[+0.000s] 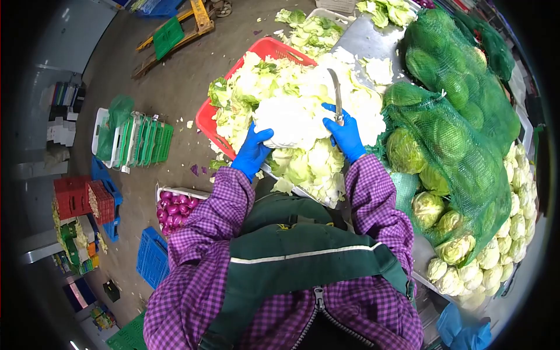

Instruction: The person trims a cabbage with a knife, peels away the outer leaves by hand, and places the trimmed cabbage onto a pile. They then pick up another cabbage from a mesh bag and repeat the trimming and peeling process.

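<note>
In blue gloves, both my hands are over a heap of cabbage leaves. My left hand (pixel 254 150) grips the left side of a pale, overexposed cabbage (pixel 286 123), thumb across its front. My right hand (pixel 347 135) is closed around the handle of a knife (pixel 336 87), whose curved blade points up and away from me. The fingertips of that hand reach the cabbage's right side. Beneath and around the cabbage lie loose trimmed leaves (pixel 312 166). More leaves fill a red plastic basket (pixel 205 119) beyond my left hand.
Green mesh sacks (pixel 455 140) of cabbages stand close on my right, beside stacked trimmed cabbages (pixel 490 256). A metal table (pixel 364 41) extends ahead. To the left are a crate of purple onions (pixel 175 210), a blue crate (pixel 151 256), and stacked white and green crates (pixel 134 140).
</note>
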The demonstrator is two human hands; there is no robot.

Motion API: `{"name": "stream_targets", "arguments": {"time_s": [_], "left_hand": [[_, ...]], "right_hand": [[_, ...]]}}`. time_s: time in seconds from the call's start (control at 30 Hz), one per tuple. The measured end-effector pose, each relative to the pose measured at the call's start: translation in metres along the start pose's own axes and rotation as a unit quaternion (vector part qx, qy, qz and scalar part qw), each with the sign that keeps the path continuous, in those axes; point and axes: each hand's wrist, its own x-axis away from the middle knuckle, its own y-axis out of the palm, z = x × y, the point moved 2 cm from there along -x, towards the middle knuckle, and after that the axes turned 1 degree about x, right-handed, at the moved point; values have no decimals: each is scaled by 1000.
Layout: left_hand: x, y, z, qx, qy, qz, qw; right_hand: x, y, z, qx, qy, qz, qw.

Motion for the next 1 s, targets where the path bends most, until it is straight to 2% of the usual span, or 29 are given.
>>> {"name": "stream_targets", "arguments": {"time_s": [0.07, 0.1, 0.13, 0.2, 0.23, 0.27, 0.33, 0.37, 0.4, 0.47, 0.5, 0.53, 0.6, 0.63, 0.67, 0.7, 0.73, 0.77, 0.8, 0.9, 0.97, 1.0], "left_hand": [[2, 0, 9, -7, -1, -15, 1000], [5, 2, 15, -14, -2, -26, 1000], [3, 11, 24, -12, 0, -25, 1000], [2, 26, 36, -158, 13, -41, 987], [-3, 28, 36, -209, 29, -46, 976], [-6, 30, 36, -210, 26, -50, 976], [-9, 37, 37, -346, 33, -85, 934], [-8, 42, 36, -349, 12, -94, 932], [-6, 45, 37, -349, 11, -97, 932], [0, 46, 39, -378, 24, -119, 918], [1, 48, 41, -416, 37, -161, 894], [2, 50, 39, -416, 36, -161, 894], [4, 56, 33, -340, -3, -154, 928], [2, 47, 28, -362, -16, -128, 923], [1, 44, 27, -363, -16, -126, 923], [-1, 41, 26, -338, -38, -105, 934], [-3, 38, 24, -313, -60, -85, 944], [-4, 33, 21, -319, -63, -81, 942], [-7, 30, 18, -319, -66, -83, 942], [-8, 28, 9, -340, -81, -89, 933], [-2, 31, 9, -404, -60, -110, 906], [-1, 28, 9, -406, -60, -109, 906]], "right_hand": [[-16, -22, 32, 157, -11, 61, 986], [-22, -33, 49, 152, -12, 62, 986], [-18, -27, 32, 155, -12, 59, 986], [2, -9, 0, 253, -106, 46, 961], [5, 5, -6, 200, -183, 27, 962], [16, 21, -31, 187, -153, -30, 970], [20, 42, -53, 278, -125, -69, 950], [13, 44, -40, 265, -198, -47, 943], [3, 39, -28, 265, -198, -43, 943], [-15, 26, -11, 110, -110, -13, 988], [-15, 27, -12, 24, -41, 30, 998], [-14, 26, -9, 23, -40, 29, 998], [-13, 17, -1, -7, -73, 18, 997], [-12, 13, 2, 19, -125, 29, 992], [-6, 7, 7, 18, -125, 27, 992], [9, 6, -4, 160, -104, -2, 982], [22, 6, -11, 298, -82, -30, 951], [31, 12, -14, 347, -90, -77, 930], [37, 20, -6, 399, -226, -45, 888], [33, 28, 0, 419, -225, -33, 879], [18, 23, -8, 323, -51, 39, 944], [8, 20, 9, 203, -60, 88, 973]]}}
